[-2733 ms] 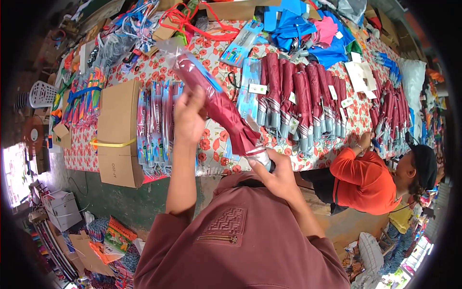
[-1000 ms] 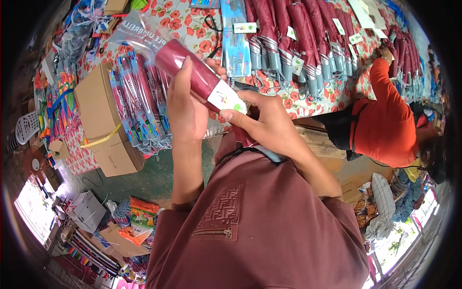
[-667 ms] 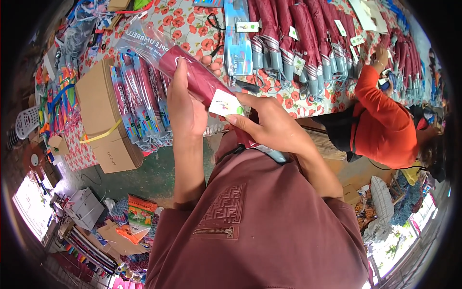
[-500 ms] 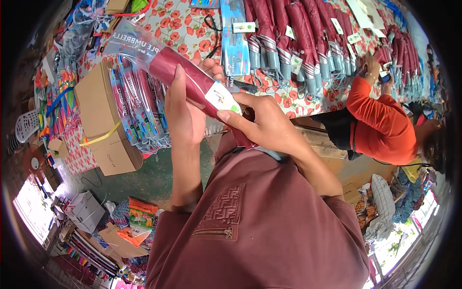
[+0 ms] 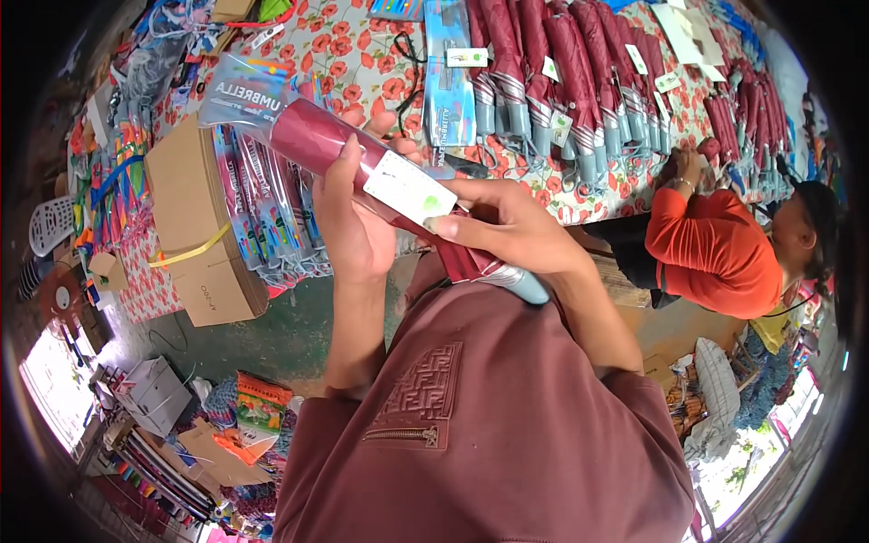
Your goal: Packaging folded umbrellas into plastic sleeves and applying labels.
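A folded maroon umbrella [image 5: 312,136] slants between my hands, its grey handle [image 5: 520,283] resting against my shirt. A clear plastic sleeve [image 5: 237,98] with printing covers its far end. My left hand [image 5: 358,217] is wrapped round the sleeved part, thumb on top and fingertips showing behind it. With thumb and fingers my right hand [image 5: 502,226] pinches the umbrella near a white paper tag [image 5: 407,187], which lies flat along the maroon cloth. The sleeve's near edge is hard to make out around the tag.
Several maroon umbrellas [image 5: 570,81] with grey handles lie on the flowered tablecloth [image 5: 339,54]. Sleeved umbrellas [image 5: 267,199] and a cardboard box [image 5: 190,217] are at the left. A blue stack of printed sleeves [image 5: 450,77] lies ahead. A person in an orange top [image 5: 715,244] works at the right.
The umbrella has shifted slightly down and right, showing more of its grey handle. The tag now lies wider in view. The person at the right has lifted their head and drawn their hands together.
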A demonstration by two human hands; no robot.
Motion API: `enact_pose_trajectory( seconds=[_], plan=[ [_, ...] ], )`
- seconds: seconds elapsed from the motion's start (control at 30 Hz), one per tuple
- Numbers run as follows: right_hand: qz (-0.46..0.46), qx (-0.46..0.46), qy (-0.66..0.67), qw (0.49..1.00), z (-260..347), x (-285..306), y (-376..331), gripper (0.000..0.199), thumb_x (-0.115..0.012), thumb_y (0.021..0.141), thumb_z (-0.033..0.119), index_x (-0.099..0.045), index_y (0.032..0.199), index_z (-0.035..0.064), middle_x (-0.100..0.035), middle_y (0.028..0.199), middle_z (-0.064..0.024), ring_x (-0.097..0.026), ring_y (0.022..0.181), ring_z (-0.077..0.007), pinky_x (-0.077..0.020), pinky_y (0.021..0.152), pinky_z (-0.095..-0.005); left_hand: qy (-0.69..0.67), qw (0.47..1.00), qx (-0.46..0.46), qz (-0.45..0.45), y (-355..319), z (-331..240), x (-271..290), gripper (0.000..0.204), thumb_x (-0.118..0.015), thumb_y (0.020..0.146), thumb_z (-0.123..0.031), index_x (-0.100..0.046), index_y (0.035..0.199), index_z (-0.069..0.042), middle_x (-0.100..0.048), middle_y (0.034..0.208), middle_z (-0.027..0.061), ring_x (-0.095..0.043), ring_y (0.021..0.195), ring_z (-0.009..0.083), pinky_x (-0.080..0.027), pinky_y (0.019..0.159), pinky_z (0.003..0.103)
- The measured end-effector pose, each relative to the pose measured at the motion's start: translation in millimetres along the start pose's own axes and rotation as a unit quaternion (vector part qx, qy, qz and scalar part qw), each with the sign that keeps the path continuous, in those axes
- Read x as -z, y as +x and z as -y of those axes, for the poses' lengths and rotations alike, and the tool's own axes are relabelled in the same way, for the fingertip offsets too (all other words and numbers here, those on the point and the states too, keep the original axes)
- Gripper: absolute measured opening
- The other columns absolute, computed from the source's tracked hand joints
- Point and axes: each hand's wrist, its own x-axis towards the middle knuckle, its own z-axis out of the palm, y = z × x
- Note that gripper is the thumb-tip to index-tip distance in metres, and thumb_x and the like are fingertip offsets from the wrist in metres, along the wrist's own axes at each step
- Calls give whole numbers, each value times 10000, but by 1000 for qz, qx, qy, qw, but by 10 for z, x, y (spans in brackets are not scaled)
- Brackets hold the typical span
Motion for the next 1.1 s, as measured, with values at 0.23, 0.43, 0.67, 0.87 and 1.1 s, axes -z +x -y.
enact_pose_trajectory(
  seconds=[0.23, 0.43, 0.67, 0.87, 1.1],
  plan=[
    [-93, 12, -98, 991, -71, -118, 78, 370, -730, 925, 210, -674, 1172, -59, -695, 865, -79, -556, 699, -117, -458, 645, -261, 13, 1000, 11, -9, -114, 90, -107, 334, -561, 991, -132, -513, 1291, 7, -664, 1146, 151, -679, 943, 245, -558, 830, 375],
    [-26, 5, -356, 934, -78, 36, -54, 481, -725, 923, 318, -649, 1184, -79, -686, 808, -85, -574, 671, -159, -477, 645, -298, -30, 991, -71, -109, 137, -62, 71, 293, -557, 996, -108, -525, 1265, 4, -663, 1125, 138, -682, 930, 233, -562, 820, 356],
    [-32, -78, -180, 980, -109, 36, -59, 409, -773, 872, 241, -659, 1109, -72, -649, 724, -86, -567, 634, -157, -457, 603, -311, -56, 997, -53, -8, -52, 181, 1, 304, -571, 1005, -106, -522, 1281, 13, -666, 1129, 134, -688, 919, 240, -584, 793, 344],
    [-36, -11, -278, 960, -7, -110, -5, 319, -791, 847, 169, -667, 1055, -39, -647, 767, -51, -564, 663, -130, -463, 632, -277, -50, 996, -54, 46, -3, 152, 93, 312, -580, 1003, -97, -521, 1291, 7, -666, 1125, 136, -688, 913, 238, -586, 775, 345],
    [97, -4, -63, 993, -144, 91, -32, 215, -758, 891, 158, -658, 1003, 4, -619, 760, -11, -534, 662, -109, -458, 627, -273, -80, 996, -40, -10, 15, 195, 69, 332, -574, 997, -81, -501, 1310, 4, -622, 1111, 126, -632, 840, 208, -561, 761, 338]
  ],
)
